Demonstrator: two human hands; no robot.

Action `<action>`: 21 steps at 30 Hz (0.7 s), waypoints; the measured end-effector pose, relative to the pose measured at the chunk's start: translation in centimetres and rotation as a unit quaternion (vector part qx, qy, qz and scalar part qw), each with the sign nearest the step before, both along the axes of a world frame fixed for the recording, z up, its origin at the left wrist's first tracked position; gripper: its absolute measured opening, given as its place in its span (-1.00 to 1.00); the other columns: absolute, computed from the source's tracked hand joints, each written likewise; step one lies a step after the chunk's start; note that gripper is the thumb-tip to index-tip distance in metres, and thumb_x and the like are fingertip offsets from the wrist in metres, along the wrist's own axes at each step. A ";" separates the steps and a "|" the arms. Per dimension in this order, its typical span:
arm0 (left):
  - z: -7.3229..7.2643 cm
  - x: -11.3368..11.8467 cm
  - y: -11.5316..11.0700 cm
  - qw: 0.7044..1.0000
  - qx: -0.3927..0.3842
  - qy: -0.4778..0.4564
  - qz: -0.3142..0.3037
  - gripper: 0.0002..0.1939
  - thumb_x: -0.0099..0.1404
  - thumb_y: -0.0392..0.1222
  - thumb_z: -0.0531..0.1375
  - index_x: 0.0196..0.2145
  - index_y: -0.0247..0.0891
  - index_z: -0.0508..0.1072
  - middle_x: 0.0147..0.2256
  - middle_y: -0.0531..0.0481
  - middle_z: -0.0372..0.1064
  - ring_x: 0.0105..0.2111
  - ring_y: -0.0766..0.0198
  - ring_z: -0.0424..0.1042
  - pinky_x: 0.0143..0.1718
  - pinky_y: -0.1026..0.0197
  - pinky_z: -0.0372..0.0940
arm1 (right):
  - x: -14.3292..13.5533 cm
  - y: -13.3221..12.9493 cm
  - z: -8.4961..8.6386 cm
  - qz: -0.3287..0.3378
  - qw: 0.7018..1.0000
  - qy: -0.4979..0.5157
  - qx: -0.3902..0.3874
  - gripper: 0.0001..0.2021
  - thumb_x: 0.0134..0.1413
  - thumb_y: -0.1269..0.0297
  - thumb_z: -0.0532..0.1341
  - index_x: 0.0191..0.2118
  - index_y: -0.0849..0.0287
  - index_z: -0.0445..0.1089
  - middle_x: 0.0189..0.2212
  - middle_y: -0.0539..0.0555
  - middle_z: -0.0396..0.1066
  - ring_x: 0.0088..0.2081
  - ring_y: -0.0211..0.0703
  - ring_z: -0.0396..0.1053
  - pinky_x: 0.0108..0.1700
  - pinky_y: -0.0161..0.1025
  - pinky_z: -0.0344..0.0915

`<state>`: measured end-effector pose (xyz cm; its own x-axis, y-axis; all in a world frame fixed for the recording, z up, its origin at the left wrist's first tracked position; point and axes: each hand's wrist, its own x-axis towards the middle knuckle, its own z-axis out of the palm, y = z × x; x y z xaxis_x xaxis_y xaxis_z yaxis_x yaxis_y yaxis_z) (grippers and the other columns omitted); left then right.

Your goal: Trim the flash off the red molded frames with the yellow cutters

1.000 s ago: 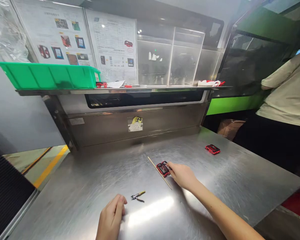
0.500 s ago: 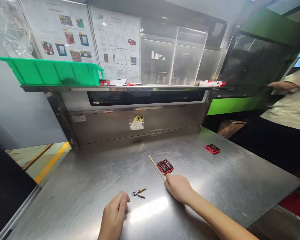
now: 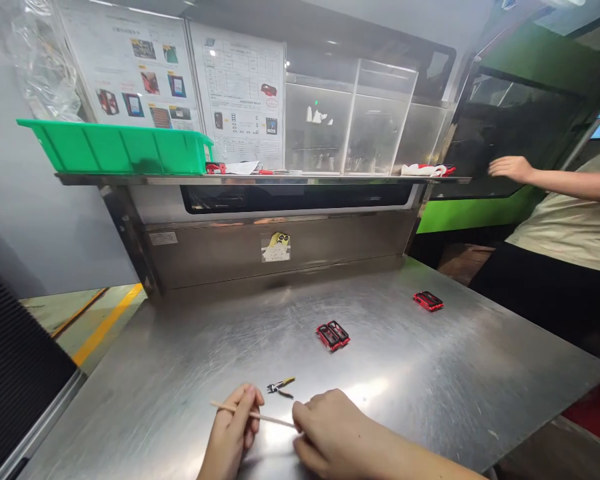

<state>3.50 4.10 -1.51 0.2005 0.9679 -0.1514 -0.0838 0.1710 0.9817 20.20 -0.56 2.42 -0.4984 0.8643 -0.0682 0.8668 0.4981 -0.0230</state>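
A thin pale wooden stick point(image 3: 273, 419) runs between my two hands over the near part of the metal table. My left hand point(image 3: 235, 423) pinches it between thumb and fingers, its tip poking out to the left. Around the stick's right end the fingers of my right hand point(image 3: 330, 430) are closed, hiding that end. Just beyond my hands lie small cutting pliers point(image 3: 281, 386) with one yellow handle showing. Farther off rests a pair of red and black plastic frames point(image 3: 333, 335), side by side and touching neither hand.
Another red and black piece point(image 3: 429, 301) lies at the right of the metal table point(image 3: 205, 333). Above the back edge a shelf point(image 3: 280, 180) carries a green bin point(image 3: 125, 150) and clear acrylic panels. At the right a co-worker's arm point(image 3: 555, 180) reaches toward a dark-windowed machine.
The stick has left the table beside the paired frames. My right hand has brought it nearer and left, and my left hand now grips it too. The co-worker's hand has moved left.
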 end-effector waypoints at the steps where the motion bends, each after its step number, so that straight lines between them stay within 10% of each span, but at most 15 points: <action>1: -0.1 0.3 -0.3 1.000 0.000 -0.001 -0.008 -0.41 -0.05 0.43 0.17 -0.59 -0.23 0.27 -0.76 0.19 0.11 -0.78 0.50 -0.03 -0.75 0.43 -0.19 | -0.6 0.3 -0.4 -0.002 1.000 0.009 -0.004 -0.82 0.08 0.27 0.17 -0.21 0.24 0.36 -0.39 0.12 0.51 -0.43 0.02 0.48 -0.53 -0.26 0.07; 6: -0.9 1.3 -1.0 0.998 0.060 -0.022 -0.004 -0.38 -0.11 0.42 0.24 -0.37 -0.20 0.31 -0.69 0.20 0.22 -0.81 0.51 0.00 -0.75 0.40 -0.18 | -1.5 1.8 -0.5 -0.120 0.991 0.051 -0.031 -0.74 0.01 0.44 0.22 -0.12 0.15 0.35 -0.29 0.05 0.52 -0.31 -0.04 0.49 -0.44 -0.32 0.17; 13: -0.4 0.6 -0.5 0.998 0.034 0.030 0.050 -0.49 0.07 0.37 0.10 -0.40 -0.18 0.31 -0.70 0.19 0.17 -0.75 0.41 0.05 -0.68 0.35 -0.10 | 4.9 5.3 0.9 -0.342 0.938 0.050 0.026 -0.81 0.28 0.40 0.03 -0.07 0.21 0.32 -0.29 0.21 0.51 -0.28 0.08 0.48 -0.36 -0.25 0.22; 21: -0.3 0.6 -0.8 0.993 0.068 0.074 0.067 -0.49 0.04 0.37 0.14 -0.48 -0.17 0.33 -0.71 0.20 0.13 -0.72 0.38 0.01 -0.65 0.32 -0.10 | 5.4 6.4 0.0 -0.308 0.931 0.188 -0.049 -0.84 0.22 0.42 0.12 -0.35 0.25 0.42 -0.46 0.09 0.40 -0.37 -0.09 0.38 -0.40 -0.31 0.13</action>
<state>4.14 3.26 -1.83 0.0542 0.9979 -0.0366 0.0493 0.0339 0.9982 25.61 5.80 2.41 0.0854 0.9929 -0.0826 0.9088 -0.1116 -0.4020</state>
